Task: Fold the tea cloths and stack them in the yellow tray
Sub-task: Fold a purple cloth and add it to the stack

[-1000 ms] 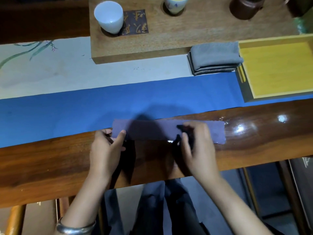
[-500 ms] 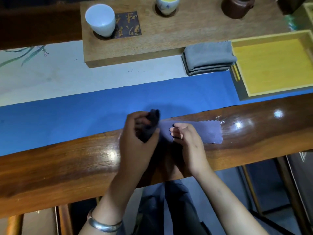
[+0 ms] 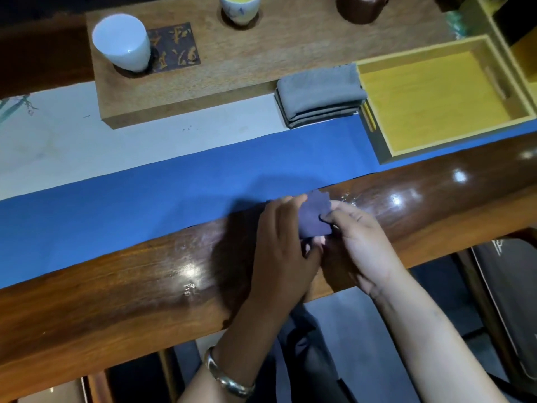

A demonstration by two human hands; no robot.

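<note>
Head view: both hands meet over the glossy wooden front edge of the bench (image 3: 122, 286). The left hand (image 3: 283, 242) lies over the near-left part of a small purple cloth (image 3: 315, 216), its fingers (image 3: 279, 203) curled down onto the fabric. The right hand (image 3: 359, 237) pinches the cloth's right edge between thumb and forefinger. The cloth is doubled into a short packet, its scalloped end pointing up and away, and it sits at the line where the blue runner (image 3: 145, 199) meets the wood.

The yellow tray (image 3: 377, 132) stands well apart, up and to the right, with nothing in it. A folded grey cloth (image 3: 319, 91) rests just beside the tray's left wall, outside it.

Risks, as I judge them: the polished wood is slick, so the packet could slide or spring open if either pinch loosens. The layers may also sit crooked, since the ends look uneven. Carrying it to the tray one-handed could let the fold unroll.

Hidden: the left hand covers much of the cloth, so the number of layers cannot be counted. Whether the cloth's underside touches the bench is unclear. The tray's far right corner is cut off.
</note>
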